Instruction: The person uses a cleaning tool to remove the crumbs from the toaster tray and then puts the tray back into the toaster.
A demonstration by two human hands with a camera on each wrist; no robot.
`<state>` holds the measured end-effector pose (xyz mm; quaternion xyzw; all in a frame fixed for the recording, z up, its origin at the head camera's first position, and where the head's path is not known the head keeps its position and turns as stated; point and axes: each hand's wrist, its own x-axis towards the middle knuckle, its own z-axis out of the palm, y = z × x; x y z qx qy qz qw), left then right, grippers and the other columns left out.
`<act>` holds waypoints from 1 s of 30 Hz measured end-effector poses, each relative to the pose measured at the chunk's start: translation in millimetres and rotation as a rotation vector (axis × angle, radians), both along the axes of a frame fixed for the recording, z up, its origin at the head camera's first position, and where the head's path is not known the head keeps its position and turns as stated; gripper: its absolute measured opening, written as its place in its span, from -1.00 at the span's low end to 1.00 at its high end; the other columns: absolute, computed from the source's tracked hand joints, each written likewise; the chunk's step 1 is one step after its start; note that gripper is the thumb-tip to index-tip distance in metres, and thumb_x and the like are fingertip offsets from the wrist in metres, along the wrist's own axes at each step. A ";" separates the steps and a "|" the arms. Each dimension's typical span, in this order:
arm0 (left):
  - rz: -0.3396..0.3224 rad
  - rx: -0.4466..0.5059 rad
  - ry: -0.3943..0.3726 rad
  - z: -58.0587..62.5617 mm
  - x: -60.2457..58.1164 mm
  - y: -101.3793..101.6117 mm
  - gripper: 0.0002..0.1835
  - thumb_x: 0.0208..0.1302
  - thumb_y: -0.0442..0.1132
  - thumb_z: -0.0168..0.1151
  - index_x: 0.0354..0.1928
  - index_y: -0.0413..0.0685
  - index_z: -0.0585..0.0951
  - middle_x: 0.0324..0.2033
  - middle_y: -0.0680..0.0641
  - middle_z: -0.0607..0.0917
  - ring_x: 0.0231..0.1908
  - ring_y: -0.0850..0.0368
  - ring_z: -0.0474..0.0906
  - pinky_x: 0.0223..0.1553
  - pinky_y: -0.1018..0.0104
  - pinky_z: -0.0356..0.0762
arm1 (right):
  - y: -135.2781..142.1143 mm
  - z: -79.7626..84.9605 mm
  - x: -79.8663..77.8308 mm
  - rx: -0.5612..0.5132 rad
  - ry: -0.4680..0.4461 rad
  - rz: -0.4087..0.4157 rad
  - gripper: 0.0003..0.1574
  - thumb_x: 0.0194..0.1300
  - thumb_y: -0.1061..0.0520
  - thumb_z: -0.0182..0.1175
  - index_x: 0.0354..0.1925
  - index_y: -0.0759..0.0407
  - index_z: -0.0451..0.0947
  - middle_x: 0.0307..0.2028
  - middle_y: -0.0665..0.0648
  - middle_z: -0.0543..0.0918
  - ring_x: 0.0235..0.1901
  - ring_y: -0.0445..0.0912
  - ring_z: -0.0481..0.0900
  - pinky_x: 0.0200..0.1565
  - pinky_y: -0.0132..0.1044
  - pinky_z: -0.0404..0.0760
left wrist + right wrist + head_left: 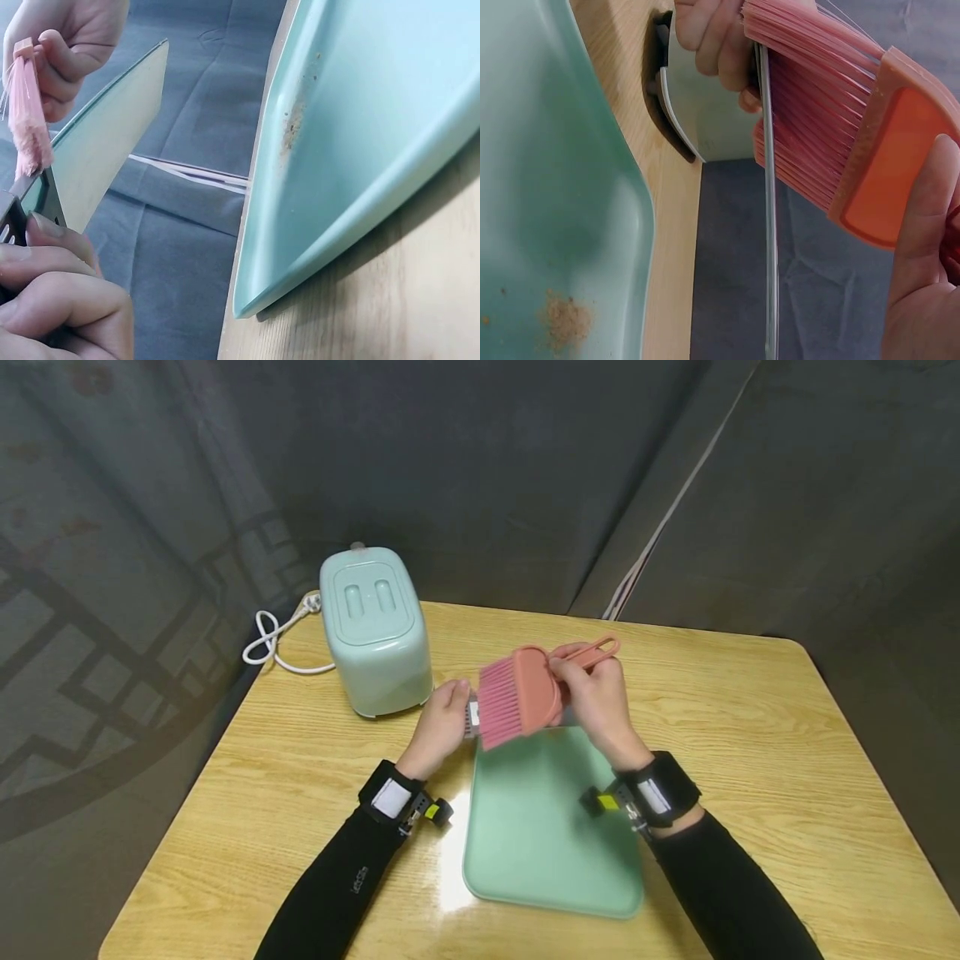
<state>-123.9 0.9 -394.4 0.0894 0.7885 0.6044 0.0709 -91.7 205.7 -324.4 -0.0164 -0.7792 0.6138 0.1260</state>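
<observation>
In my right hand (602,700) I grip a pink brush (537,690) by its looped handle, the bristles pointing left. My left hand (441,727) holds a thin metal crumb tray (112,139) by its dark grey slotted end (472,717). The crumb tray is tilted up on edge above the green tray (551,835), mostly hidden behind the brush in the head view. The brush's bristles (817,112) overlap the plate's edge in the right wrist view. Brown crumbs (564,321) lie in a small heap near the green tray's far edge.
A pale green toaster (375,635) with its lid on stands at the back left, just beyond my left hand. Its white cord and plug (273,639) lie coiled beside it. A grey curtain (480,485) hangs behind the wooden table (772,760).
</observation>
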 end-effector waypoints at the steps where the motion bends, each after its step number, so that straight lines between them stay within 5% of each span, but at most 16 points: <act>1: 0.001 -0.001 -0.005 0.1 0.0 0.0 -0.58 0.48 0.00 -0.27 -0.26 -0.13 0.50 -0.46 -0.11 0.55 -0.44 0.06 0.48 -0.41 0.23 0.48 | 1.6 0.2 0.0 0.001 0.000 0.000 -0.74 0.30 0.10 0.08 -0.21 0.30 0.52 -0.43 0.17 0.62 -0.58 -0.04 0.59 -0.57 -0.37 0.62; 18: 0.005 -0.033 -0.038 1.4 -0.6 -5.2 -0.54 0.48 0.03 -0.29 -0.14 -0.16 0.51 -0.29 -0.16 0.60 -0.30 0.07 0.52 -0.27 0.18 0.51 | 37.8 3.9 6.3 -0.055 0.022 0.053 -0.66 0.34 0.11 0.05 -0.17 0.43 0.48 -0.51 0.10 0.62 -0.63 -0.06 0.57 -0.61 -0.40 0.60; 30: -0.002 -0.025 -0.050 3.2 0.2 -8.5 -0.52 0.47 0.05 -0.31 -0.10 -0.16 0.50 -0.23 -0.16 0.59 -0.28 0.06 0.52 -0.25 0.17 0.54 | 66.6 5.6 10.0 -0.064 0.013 -0.055 -0.65 0.34 0.10 0.06 -0.19 0.42 0.49 -0.54 0.06 0.63 -0.66 -0.12 0.55 -0.66 -0.43 0.56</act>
